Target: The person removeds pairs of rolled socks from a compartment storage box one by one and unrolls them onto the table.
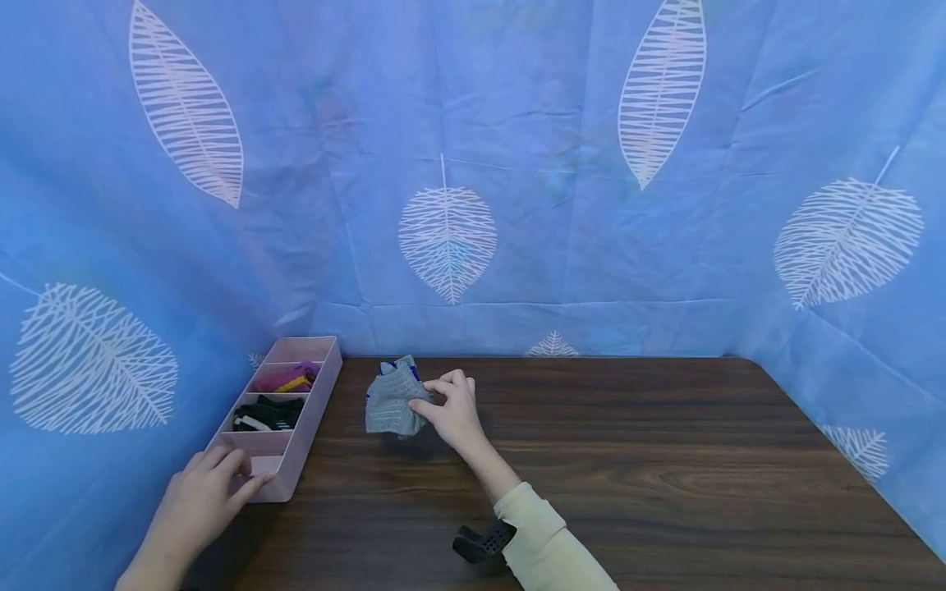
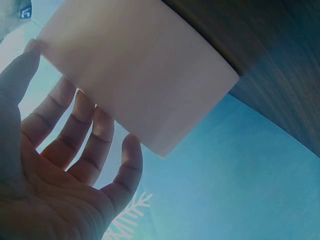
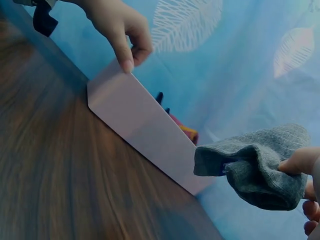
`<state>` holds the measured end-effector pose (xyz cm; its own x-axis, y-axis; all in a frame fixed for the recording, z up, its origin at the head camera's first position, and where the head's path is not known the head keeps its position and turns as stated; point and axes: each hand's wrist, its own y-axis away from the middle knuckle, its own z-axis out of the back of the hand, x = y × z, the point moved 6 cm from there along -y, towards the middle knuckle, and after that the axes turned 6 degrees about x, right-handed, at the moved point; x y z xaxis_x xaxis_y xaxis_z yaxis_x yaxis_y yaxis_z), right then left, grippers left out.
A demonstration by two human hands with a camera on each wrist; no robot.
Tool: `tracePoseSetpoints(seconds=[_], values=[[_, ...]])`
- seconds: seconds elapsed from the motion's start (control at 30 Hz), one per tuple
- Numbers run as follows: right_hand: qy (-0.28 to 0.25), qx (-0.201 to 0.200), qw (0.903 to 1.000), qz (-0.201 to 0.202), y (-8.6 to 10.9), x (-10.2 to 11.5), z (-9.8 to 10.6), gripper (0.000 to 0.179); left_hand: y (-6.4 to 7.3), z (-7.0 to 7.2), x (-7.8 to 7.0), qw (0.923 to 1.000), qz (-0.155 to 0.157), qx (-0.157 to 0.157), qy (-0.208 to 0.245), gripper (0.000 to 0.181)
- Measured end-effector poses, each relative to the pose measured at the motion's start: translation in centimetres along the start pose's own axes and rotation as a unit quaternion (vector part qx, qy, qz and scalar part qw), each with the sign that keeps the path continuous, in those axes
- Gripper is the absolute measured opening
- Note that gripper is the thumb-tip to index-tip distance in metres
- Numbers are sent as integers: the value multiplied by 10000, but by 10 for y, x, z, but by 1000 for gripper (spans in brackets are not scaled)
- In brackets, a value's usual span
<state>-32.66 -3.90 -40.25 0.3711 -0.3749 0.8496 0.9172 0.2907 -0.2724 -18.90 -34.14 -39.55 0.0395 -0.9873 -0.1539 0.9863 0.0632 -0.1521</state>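
My right hand (image 1: pixel 456 410) pinches a grey folded sock (image 1: pixel 393 399) with blue patches between thumb and fingers, above the table right of a pink divided box (image 1: pixel 314 419). The sock (image 3: pixel 260 167) hangs bunched in the right wrist view, its opening facing the box. My left hand (image 1: pixel 203 497) grips the near end of the box, thumb at the right corner and fingers over the rim. Seen from the left wrist, the fingers (image 2: pixel 102 132) bend over the rim of the end wall (image 2: pixel 135 70). Dark socks (image 1: pixel 268 413) and a purple-and-yellow bundle (image 1: pixel 288 378) lie in middle compartments.
The box stands at the left side of a dark wooden table (image 1: pixel 628 460). Blue cloth (image 1: pixel 517 238) with white leaf prints hangs behind and at both sides. A black strap (image 1: pixel 484 542) is at my right sleeve (image 1: pixel 547 538).
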Motion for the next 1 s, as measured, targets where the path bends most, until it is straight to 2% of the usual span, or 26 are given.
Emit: tracePoseSetpoints(seconds=[0.5, 0.83, 1.0], values=[[437, -342, 9984, -47, 18, -25, 58, 35, -2, -1, 0, 10000, 24, 85, -17, 35], [1058, -1016, 9876, 557, 33, -39, 101, 33, -1, -2, 1, 9999, -1, 72, -98, 33], [1163, -918, 9886, 267, 40, -46, 119, 31, -1, -2, 0, 9999, 9, 101, -98, 34]])
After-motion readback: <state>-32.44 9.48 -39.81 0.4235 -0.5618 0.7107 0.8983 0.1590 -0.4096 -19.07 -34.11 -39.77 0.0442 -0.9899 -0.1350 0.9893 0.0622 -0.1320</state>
